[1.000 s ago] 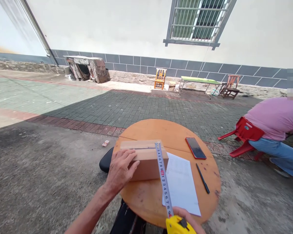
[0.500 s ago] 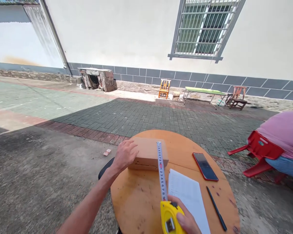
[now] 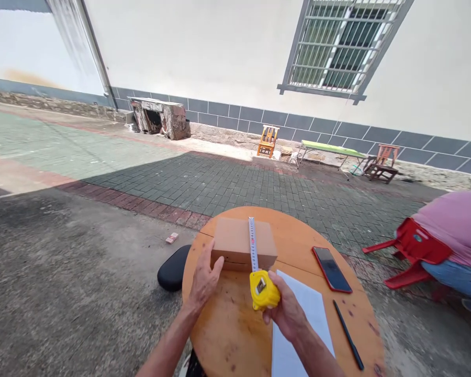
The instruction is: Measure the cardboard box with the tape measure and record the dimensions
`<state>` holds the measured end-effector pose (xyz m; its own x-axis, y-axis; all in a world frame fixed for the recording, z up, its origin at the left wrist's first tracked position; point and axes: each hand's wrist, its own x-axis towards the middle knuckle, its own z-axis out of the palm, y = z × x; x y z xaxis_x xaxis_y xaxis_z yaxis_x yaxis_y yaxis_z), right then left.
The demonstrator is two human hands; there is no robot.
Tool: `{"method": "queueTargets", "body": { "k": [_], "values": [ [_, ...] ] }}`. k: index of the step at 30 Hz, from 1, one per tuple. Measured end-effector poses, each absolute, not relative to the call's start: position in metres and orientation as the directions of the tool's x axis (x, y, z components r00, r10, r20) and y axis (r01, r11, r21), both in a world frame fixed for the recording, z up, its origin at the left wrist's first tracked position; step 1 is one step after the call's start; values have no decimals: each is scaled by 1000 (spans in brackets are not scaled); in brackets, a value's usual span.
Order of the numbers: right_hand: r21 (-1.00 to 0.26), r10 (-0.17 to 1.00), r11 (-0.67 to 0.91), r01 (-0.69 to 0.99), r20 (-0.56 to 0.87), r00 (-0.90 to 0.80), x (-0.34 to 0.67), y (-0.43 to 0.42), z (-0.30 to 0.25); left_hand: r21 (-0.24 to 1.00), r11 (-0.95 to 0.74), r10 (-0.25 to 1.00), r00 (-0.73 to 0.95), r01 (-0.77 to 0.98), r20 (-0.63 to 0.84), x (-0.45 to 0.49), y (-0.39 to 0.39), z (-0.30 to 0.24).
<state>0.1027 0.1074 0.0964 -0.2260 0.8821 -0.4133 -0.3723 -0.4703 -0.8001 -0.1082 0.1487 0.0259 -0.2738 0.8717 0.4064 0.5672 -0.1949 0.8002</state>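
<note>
A brown cardboard box (image 3: 234, 236) lies on the round wooden table (image 3: 231, 324). My left hand (image 3: 206, 275) rests at the box's near left corner, thumb and fingers apart, the fingers along its left side. In my right hand (image 3: 284, 303) is a yellow tape measure (image 3: 264, 291), held just in front of the box. Its pulled-out blade (image 3: 253, 244) runs away from me over the box top, with the end near the far edge. Whether the blade touches the top I cannot tell.
White paper sheets (image 3: 304, 314) lie under my right forearm. Further right are a red-edged phone (image 3: 332, 269) and a black pen (image 3: 347, 334). A black seat (image 3: 174, 269) stands left of the table. At right, a person in pink (image 3: 455, 220) sits on a red plastic chair (image 3: 424, 246).
My right hand has moved the tape measure forward toward the box, and less blade shows. My left hand has shifted from the box's top left to its near left corner.
</note>
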Motion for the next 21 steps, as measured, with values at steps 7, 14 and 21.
{"method": "queueTargets", "body": {
  "k": [7,14,21],
  "values": [
    [-783,864,-502,-369,-427,-268,100,89,103,836,-166,882,-300,524,363,-106,152,24],
    [-788,880,-475,-392,-409,-243,93,113,109,833,-177,864,-322,524,387,-106,154,25],
    [-757,872,-489,-434,-417,-255,88,112,103,838,-164,869,-326,520,372,-105,153,23]
  ]
}}
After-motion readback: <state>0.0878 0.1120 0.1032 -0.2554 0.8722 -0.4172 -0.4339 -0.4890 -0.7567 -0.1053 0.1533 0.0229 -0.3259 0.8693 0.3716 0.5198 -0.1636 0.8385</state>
